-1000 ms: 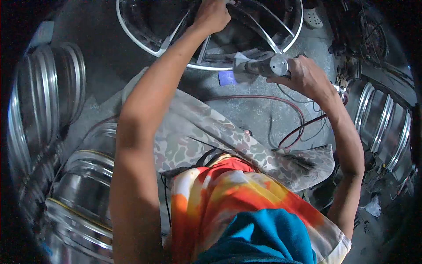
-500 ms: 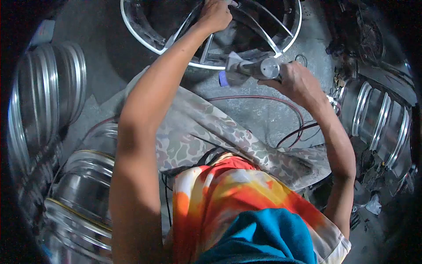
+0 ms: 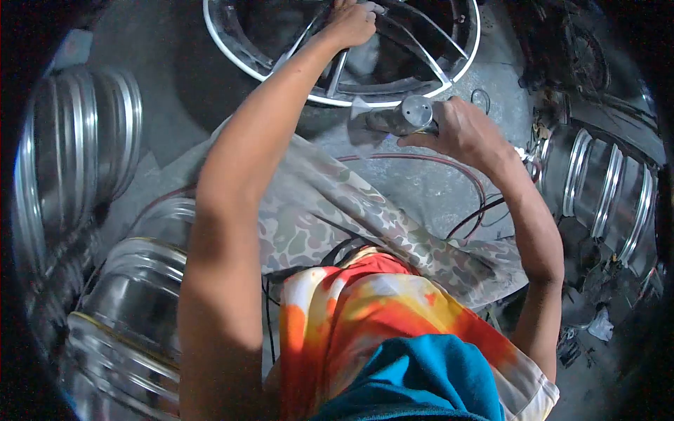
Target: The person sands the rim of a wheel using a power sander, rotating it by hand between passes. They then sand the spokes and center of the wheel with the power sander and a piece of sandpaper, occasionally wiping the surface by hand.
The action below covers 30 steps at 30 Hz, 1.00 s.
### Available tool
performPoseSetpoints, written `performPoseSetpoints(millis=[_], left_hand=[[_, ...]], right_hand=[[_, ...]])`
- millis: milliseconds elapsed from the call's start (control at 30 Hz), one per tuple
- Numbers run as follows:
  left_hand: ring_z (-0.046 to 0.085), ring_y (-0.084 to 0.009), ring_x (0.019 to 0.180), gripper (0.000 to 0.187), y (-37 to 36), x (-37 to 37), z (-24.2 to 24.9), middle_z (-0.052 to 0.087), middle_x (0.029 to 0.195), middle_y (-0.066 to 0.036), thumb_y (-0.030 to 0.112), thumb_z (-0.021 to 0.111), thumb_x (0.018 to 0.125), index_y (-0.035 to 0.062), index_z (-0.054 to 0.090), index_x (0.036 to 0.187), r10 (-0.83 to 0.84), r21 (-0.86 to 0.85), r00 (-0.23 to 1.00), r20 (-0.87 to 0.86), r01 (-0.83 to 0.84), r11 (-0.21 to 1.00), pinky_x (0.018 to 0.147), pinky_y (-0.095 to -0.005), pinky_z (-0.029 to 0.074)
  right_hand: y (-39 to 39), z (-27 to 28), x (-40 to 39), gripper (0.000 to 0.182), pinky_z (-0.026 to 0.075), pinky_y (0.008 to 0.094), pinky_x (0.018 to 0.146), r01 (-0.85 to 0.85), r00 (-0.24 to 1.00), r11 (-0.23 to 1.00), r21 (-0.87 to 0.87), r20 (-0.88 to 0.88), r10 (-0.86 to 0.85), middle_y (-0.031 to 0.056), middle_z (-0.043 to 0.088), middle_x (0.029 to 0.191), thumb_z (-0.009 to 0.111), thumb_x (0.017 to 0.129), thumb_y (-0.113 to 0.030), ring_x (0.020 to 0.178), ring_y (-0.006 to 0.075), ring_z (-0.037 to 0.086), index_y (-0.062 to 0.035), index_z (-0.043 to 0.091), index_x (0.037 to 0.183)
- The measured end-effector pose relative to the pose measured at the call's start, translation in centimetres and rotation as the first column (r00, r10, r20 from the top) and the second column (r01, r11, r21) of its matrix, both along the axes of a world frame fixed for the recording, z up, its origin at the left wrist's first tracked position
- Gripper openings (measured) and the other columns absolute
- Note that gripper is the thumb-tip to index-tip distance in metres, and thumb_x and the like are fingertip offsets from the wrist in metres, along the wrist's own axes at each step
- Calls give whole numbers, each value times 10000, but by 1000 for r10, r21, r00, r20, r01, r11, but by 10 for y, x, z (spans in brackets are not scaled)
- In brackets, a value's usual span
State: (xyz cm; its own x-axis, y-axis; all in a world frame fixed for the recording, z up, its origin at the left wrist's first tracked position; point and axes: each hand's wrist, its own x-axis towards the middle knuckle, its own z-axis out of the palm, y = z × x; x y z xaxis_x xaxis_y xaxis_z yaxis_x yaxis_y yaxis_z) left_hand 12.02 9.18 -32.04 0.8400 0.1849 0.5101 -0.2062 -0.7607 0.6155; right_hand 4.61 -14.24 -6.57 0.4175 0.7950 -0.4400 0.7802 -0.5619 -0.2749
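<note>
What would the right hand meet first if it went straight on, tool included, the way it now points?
Beyond the tool in the right hand, probably the wheel's near rim. Depth is unclear, so it might instead pass below the rim toward the left forearm.

1. Several shiny metal rims (image 3: 84, 140) stand on edge, side by side, at the left.
2. Below them, at the near left, more polished rims (image 3: 133, 295) are crowded together; two show a yellowish line along an edge.
3. At the right, another row of bright rims (image 3: 607, 189) leans at a slant.
4. Dark clutter (image 3: 579, 291), too dim to make out, lies just nearer than that row.
5. A crumpled whitish scrap (image 3: 601, 325) rests beside the clutter.
6. At the far left is a pale, boxy object (image 3: 74, 49), blurred.
7. Grey, dusty floor (image 3: 414, 186) runs between the rims on both sides.
</note>
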Motion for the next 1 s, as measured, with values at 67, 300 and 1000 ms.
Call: performPoseSetpoints(millis=[67,300,1000], left_hand=[[486,-447,1264,288,-2,1,-8,600,1259,-265,105,511,924,47,709,1125,3,13,1000,-28,-3,1000,1116,-539,362],[460,-462,1317,314,-2,7,-18,580,1329,-272,104,504,921,48,708,1152,-41,-52,999,19,42,998,1147,-558,341],[437,-485,1325,335,-9,-6,1,521,1386,-288,95,576,904,77,658,1229,-27,-23,996,-83,26,999,1144,-543,361]], right_hand=[[1,-15,9,552,519,473,665,-37,999,999,-3,18,37,217,677,765,848,796,-487,706,408,660,32,702,915],[8,-9,14,579,512,453,668,-70,995,997,14,67,69,206,658,760,829,803,-524,686,381,631,32,699,900],[10,-8,1,533,532,465,657,-52,994,998,23,103,49,223,676,754,817,850,-453,685,406,658,54,676,934]])
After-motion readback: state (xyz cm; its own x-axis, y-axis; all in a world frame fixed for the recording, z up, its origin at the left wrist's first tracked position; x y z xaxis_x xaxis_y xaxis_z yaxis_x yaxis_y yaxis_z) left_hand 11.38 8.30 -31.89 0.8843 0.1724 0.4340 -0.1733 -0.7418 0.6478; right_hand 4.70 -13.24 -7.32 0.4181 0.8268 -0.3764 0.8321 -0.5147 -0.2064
